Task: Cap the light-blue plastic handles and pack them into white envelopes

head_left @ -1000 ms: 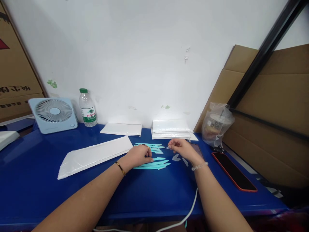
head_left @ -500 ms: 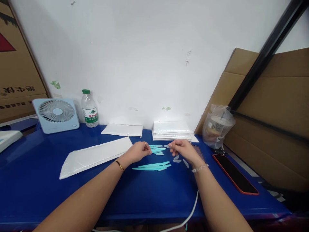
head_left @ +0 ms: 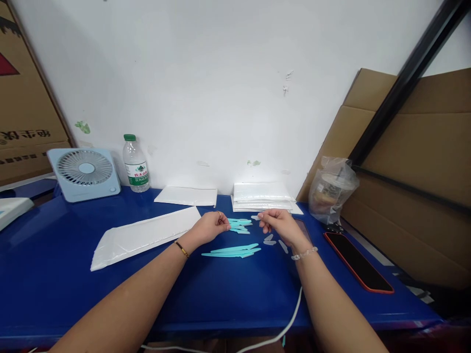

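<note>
While the right hand (head_left: 277,223) pinches a small translucent plastic piece (head_left: 254,217) over the blue worktop (head_left: 221,299), the left hand (head_left: 211,226), its grip unclear, is at slim turquoise plastic sticks (head_left: 241,223); light pressure should suit both.

Slim turquoise sticks, flat on blue tabletop (head_left: 221,299), 2 loose bunches. Upper bunch (head_left: 240,225): overlapping, left ends hidden from here behind left hand (head_left: 210,225). Lower bunch (head_left: 231,252): slightly fanned, tapered ends leftward. Just right, 3 small translucent slips (head_left: 270,242), scattered; 1 more slip (head_left: 254,217) pinched in right hand (head_left: 278,227).
</note>
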A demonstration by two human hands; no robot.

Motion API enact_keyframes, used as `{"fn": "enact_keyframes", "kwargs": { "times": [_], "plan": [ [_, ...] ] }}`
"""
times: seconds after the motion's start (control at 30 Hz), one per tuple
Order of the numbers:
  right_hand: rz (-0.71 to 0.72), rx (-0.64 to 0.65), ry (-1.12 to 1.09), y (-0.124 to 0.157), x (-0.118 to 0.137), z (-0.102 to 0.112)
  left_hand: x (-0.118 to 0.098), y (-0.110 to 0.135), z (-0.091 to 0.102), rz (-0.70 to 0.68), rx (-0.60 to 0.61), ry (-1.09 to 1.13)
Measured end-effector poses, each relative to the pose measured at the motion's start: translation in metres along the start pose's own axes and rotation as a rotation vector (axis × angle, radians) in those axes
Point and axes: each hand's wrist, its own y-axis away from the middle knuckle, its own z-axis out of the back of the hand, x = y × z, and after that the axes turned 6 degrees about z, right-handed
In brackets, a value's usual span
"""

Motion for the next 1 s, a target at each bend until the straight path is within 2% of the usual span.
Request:
{"fn": "enact_keyframes", "kwargs": {
  "times": [0.2, 0.37, 0.47, 0.57, 0.63, 0.7, 0.77, 0.87, 1.0],
  "plan": [
    [0.005, 0.053, 0.051, 0.0, 0.001, -0.01, -0.003, 0.001, -0.001, 0.004, -0.001, -0.006],
    [-0.001, 0.151, 0.126, -0.002, 0.002, -0.022, -0.007, 0.004, -0.004, -0.006, 0.033, -0.027],
    [0.015, 0.176, 0.306, -0.001, 0.0, -0.01, -0.006, 0.004, -0.004, 0.005, 0.024, -0.107],
    [0.059, 0.157, 0.521, 0.001, -0.01, 0.015, -0.007, 0.005, -0.001, -0.005, -0.042, -0.263],
    [0.019, 0.185, 0.636, 0.002, -0.019, 0.031, -0.011, 0.008, 0.001, -0.047, -0.09, -0.34],
    [-0.049, 0.226, 0.695, 0.002, -0.026, 0.039, -0.016, 0.012, 0.001, -0.095, -0.073, -0.363],
    [-0.091, 0.251, 0.705, 0.002, -0.029, 0.041, -0.021, 0.016, -0.001, -0.13, 0.017, -0.369],
    [-0.09, 0.222, 0.684, 0.001, -0.028, 0.037, -0.024, 0.019, -0.005, -0.14, 0.119, -0.403],
    [-0.041, 0.17, 0.574, 0.0, -0.022, 0.033, -0.023, 0.019, -0.007, -0.128, 0.078, -0.455]
  ]
}}
